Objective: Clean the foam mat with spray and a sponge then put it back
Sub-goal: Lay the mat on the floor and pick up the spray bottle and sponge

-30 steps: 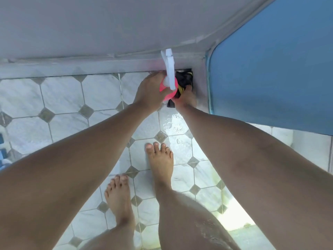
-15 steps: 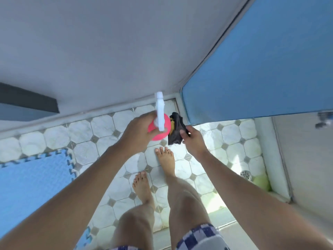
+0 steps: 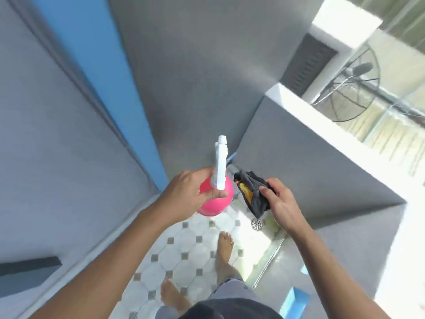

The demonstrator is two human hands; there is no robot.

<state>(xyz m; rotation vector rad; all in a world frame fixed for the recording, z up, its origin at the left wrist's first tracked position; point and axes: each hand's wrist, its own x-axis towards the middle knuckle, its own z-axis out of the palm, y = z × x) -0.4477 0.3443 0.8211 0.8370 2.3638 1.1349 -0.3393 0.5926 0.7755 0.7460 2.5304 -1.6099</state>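
Observation:
My left hand (image 3: 188, 194) grips a pink spray bottle (image 3: 218, 199) with a white trigger head (image 3: 220, 162) pointing away from me. My right hand (image 3: 279, 201) holds a dark sponge with a yellow side (image 3: 251, 194), bunched like a cloth, just right of the bottle. Both are held at chest height above the tiled floor. The blue foam mat (image 3: 96, 72) stands on edge against the grey wall at the upper left, well beyond both hands.
Tiled floor (image 3: 190, 245) runs between grey walls, with a round drain (image 3: 257, 224) under my right hand. My bare feet (image 3: 225, 247) stand on the tiles. A low white-topped wall (image 3: 333, 125) is at the right, a blue piece (image 3: 295, 300) at the bottom right.
I have straightened up and turned; both hands lifted the bottle and sponge from the floor corner. The mat now appears at the upper left instead of the right.

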